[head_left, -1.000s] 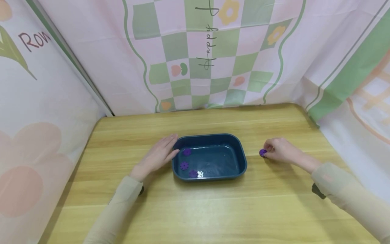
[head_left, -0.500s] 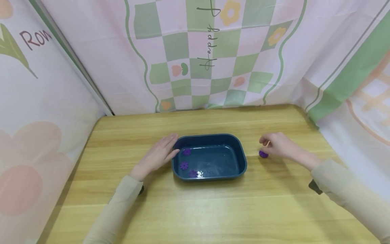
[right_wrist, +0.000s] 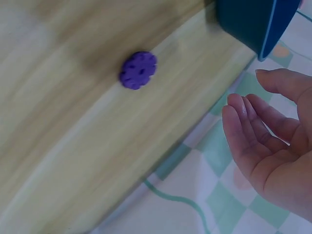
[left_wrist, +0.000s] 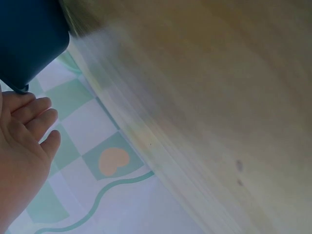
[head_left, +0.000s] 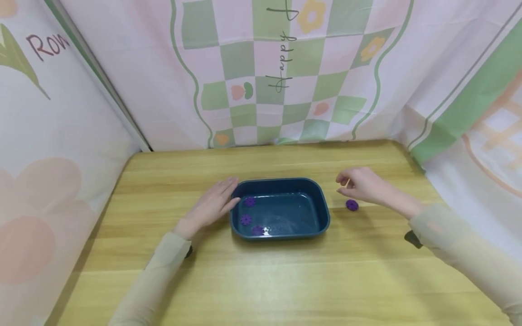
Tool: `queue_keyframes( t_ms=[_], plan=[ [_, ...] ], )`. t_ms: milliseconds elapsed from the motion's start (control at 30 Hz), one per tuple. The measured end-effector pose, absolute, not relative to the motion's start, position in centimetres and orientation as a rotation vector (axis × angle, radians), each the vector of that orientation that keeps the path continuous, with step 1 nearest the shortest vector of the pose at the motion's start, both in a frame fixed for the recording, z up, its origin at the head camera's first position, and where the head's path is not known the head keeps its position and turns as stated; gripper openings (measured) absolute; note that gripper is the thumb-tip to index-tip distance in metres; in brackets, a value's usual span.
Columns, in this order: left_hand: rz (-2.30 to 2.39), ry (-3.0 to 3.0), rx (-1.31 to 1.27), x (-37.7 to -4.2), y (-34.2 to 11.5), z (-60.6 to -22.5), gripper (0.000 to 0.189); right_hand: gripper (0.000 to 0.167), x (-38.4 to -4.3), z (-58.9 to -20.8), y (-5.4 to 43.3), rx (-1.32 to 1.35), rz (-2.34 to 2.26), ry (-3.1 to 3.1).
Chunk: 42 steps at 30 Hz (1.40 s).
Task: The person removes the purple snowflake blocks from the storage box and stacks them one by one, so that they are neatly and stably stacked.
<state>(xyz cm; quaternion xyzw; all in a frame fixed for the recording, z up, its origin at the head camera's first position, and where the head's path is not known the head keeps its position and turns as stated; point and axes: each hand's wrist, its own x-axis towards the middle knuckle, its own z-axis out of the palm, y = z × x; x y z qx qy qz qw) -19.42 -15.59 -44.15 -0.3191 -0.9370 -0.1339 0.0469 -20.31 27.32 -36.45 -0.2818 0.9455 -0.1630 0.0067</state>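
Note:
A dark blue rectangular tub [head_left: 281, 235] stands on the wooden table. My left hand [head_left: 210, 206] rests against the tub's left end, fingers extended along its rim. Inside, near that end, lie three purple notched discs: one at the back [head_left: 249, 202], another in the middle [head_left: 246, 220] and the last at the front [head_left: 258, 231]. To the right of the tub a fourth purple disc [head_left: 352, 205] lies flat on the table; the right wrist view shows this disc [right_wrist: 138, 70] with notches round its edge and a small centre hole. Above it hovers my right hand [head_left: 364, 184], fingers loosely bent, holding nothing.
The wooden table [head_left: 269, 290] reaches back to a patterned curtain [head_left: 285, 104] with green and white checks. More printed cloth hangs at the left side [head_left: 73, 190] and right side [head_left: 481, 149].
The fingers of my right hand have let go of the purple disc, leaving it on the table. That hand has risen and shifted left toward the tub. My left hand stays at the tub.

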Motion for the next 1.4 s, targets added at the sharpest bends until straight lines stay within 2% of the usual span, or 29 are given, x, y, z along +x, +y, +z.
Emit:
queue_keyframes(
  t_ms=[600,1400],
  plan=[
    [-0.417,-2.863,-0.969,-19.4,-15.7,-44.1,0.061,0.018,-21.4,-34.6,22.3,-1.024,-0.477,2.889],
    [-0.398,-2.858,-0.968,-19.6,-15.8,-44.1,0.062,0.018,-22.4,-35.3,17.3,-1.17,-0.453,2.766]
  ],
)
